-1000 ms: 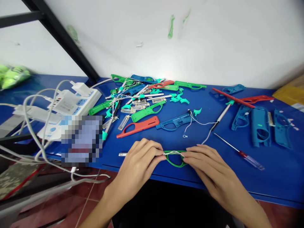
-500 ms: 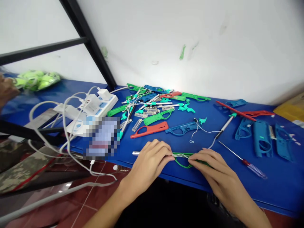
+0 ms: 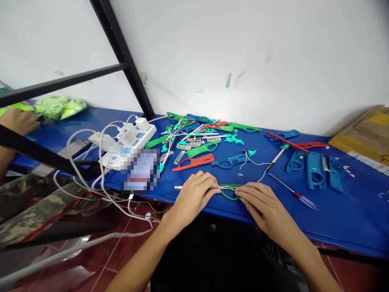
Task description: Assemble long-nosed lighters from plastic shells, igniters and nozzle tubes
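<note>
Both hands are being held apart at the near edge of the blue table [image 3: 343,219], each clamped by the fingertips on a green lighter shell half [image 3: 230,197]. One end of the shell half is being gripped by the left hand [image 3: 194,196], the other by the right hand [image 3: 263,202] — its loop is being exposed between them. White wire [image 3: 227,187] is being held along its upper edge. Beyond the left hand, a metal tube tip [image 3: 178,187] is being exposed.

Behind the hands, a red shell half [image 3: 194,162] and a blue shell half [image 3: 229,161] are being supported by the table, with a pile of lighter parts [image 3: 193,142] farther back. A screwdriver [image 3: 294,192] is being supported to the right — near the blue shell pieces [image 3: 315,170]. At far left, bright green packets [image 3: 56,107] are being approached closely by another person's hand [image 3: 20,121].
</note>
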`<state>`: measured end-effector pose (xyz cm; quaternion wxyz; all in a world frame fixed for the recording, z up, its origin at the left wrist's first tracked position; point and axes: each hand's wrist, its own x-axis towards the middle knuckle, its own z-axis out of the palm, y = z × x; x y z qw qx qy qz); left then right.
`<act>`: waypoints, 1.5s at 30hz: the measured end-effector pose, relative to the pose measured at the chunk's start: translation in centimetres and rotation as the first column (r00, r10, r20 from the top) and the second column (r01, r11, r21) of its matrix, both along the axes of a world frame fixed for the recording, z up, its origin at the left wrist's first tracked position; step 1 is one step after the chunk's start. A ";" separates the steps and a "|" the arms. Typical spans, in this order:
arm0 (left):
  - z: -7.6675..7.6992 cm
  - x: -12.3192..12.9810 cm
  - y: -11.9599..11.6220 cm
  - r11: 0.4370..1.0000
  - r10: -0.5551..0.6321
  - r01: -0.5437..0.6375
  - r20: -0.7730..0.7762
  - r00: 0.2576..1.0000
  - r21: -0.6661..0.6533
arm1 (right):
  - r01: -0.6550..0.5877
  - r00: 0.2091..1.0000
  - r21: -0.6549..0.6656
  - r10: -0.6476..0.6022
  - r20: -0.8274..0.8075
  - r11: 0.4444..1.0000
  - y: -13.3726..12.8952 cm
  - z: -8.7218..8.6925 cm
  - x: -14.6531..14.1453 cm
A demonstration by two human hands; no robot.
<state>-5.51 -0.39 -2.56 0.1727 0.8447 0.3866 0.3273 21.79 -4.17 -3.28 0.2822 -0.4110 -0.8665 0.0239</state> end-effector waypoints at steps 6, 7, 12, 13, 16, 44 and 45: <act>-0.2 0.1 0.1 1.000 0.003 -0.003 0.004 1.000 0.001 | 0.007 0.998 0.007 -0.008 0.055 1.000 -0.2 -0.3 0.0; -0.1 0.1 0.1 1.000 0.002 -0.002 0.002 1.000 0.001 | 0.005 0.998 0.008 -0.006 0.063 1.000 -0.2 -0.4 0.1; 0.0 0.0 0.1 1.000 0.007 -0.007 -0.017 1.000 0.000 | -0.006 0.998 0.001 0.006 0.061 1.000 -0.4 -0.1 0.0; 0.0 0.0 0.1 1.000 0.010 -0.010 -0.022 1.000 0.000 | -0.010 0.999 -0.014 0.011 0.053 1.000 -0.4 0.0 0.0; -0.1 -0.1 0.1 1.000 0.013 -0.014 -0.038 0.999 -0.009 | -0.034 0.999 -0.066 0.036 0.031 0.997 -0.4 0.4 0.1; 0.0 -0.3 -0.2 0.996 -0.023 0.036 -0.163 0.986 0.078 | 0.004 0.962 0.175 -0.052 0.268 0.985 2.1 1.7 -3.2; 0.0 -0.3 -0.2 0.996 -0.018 0.031 -0.155 0.988 0.084 | -0.005 0.970 0.170 -0.036 0.240 0.985 2.0 1.5 -3.0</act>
